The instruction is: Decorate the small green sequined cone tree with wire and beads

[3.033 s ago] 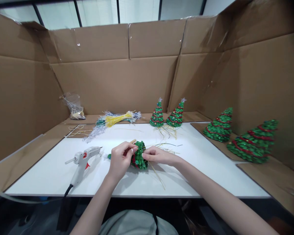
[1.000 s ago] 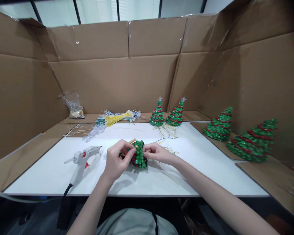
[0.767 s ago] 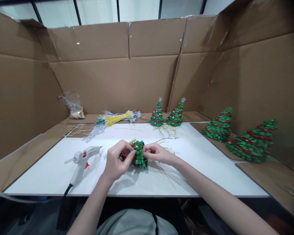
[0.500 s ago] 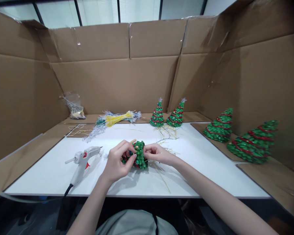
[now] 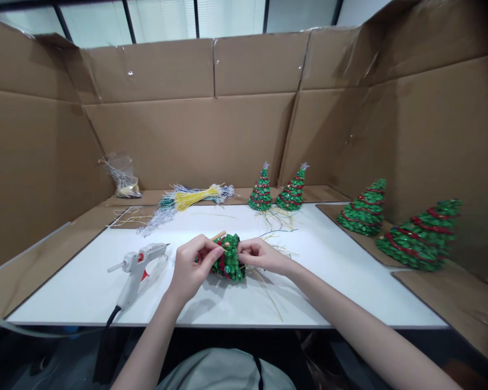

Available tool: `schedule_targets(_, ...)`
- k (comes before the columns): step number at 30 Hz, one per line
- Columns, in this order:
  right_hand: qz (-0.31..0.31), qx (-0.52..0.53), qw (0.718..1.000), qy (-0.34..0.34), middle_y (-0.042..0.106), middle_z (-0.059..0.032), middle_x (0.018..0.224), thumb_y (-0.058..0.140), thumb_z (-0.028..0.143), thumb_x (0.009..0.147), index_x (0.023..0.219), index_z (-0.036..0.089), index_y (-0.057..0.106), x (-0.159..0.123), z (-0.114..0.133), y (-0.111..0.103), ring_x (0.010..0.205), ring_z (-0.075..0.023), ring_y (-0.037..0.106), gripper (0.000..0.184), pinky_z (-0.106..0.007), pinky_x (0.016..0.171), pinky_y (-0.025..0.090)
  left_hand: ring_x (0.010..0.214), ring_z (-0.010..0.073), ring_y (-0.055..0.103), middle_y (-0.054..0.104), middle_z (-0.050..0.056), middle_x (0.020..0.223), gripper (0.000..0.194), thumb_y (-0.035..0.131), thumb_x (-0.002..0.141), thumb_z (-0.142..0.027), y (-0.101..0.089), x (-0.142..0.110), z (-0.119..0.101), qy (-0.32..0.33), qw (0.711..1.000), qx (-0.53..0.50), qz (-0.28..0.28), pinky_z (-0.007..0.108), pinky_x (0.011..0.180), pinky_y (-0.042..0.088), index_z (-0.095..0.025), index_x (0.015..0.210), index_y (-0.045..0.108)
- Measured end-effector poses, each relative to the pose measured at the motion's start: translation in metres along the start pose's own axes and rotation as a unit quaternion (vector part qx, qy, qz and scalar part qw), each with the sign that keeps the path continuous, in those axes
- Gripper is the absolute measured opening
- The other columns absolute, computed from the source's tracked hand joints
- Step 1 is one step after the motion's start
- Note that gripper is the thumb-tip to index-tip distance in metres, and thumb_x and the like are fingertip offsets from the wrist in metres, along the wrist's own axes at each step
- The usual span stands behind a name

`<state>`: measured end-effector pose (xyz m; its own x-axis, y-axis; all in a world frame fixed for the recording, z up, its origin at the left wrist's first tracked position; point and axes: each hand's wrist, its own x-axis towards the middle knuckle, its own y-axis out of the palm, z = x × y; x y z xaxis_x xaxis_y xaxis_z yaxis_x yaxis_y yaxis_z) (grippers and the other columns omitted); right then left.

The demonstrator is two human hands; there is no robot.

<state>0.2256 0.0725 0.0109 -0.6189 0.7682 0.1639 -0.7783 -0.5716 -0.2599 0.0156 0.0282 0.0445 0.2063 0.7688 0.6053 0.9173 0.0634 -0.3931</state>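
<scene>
Left hand: curled round the tip end of the tree, fingers pinched shut at its side, which keeps it from rolling.
Right hand: closed on the tree's base end, steadying it from the other side.
Tree: lies on its side on the table between both hands, a wooden stick poking out behind it.
Strands: thin yellow ones trail from under the right hand.
Glue gun: rests just left of the left hand, within reach.
Finished trees: stand upright at the back, well apart from the hands.
</scene>
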Motion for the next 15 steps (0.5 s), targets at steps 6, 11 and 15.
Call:
schedule_targets(6,-0.006,-0.002,1.0,-0.002,0.031,0.0077,0.052,0.06,0.037,0.079,0.073,0.011,0.057,0.0013,-0.003,0.0016,0.049,-0.0062,0.026,0.027,-0.021,0.048,0.022,0.051,0.0077,0.046,0.054,-0.003,0.057,0.022,0.061,0.084,-0.028,0.0028,0.0016,0.0015,-0.05,0.998,-0.04,0.007,0.018,0.051,0.037,-0.014,0.067,0.058)
schedule_targets(11,-0.012,-0.007,1.0,-0.003,0.03,0.0077,0.052,0.06,0.036,0.078,0.072,0.011,0.056,0.0014,-0.0039,0.0026,0.049,-0.0063,0.026,0.026,-0.021,0.047,0.021,0.051,0.0076,0.045,0.052,-0.003,0.057,0.023,0.06,0.084,-0.029,0.0044,0.0022,0.0014,-0.063,0.996,-0.06,0.012,0.018,0.051,0.036,-0.014,0.067,0.058)
schedule_targets(15,-0.013,-0.012,1.0,-0.003,0.03,0.0078,0.052,0.06,0.036,0.078,0.069,0.012,0.054,0.001,-0.0008,0.0033,0.049,-0.0064,0.026,0.025,-0.021,0.048,0.021,0.051,0.0075,0.045,0.052,-0.003,0.057,0.024,0.059,0.085,-0.031,0.0038,0.002,0.0018,-0.068,0.996,-0.062,0.018,0.018,0.051,0.036,-0.014,0.067,0.057)
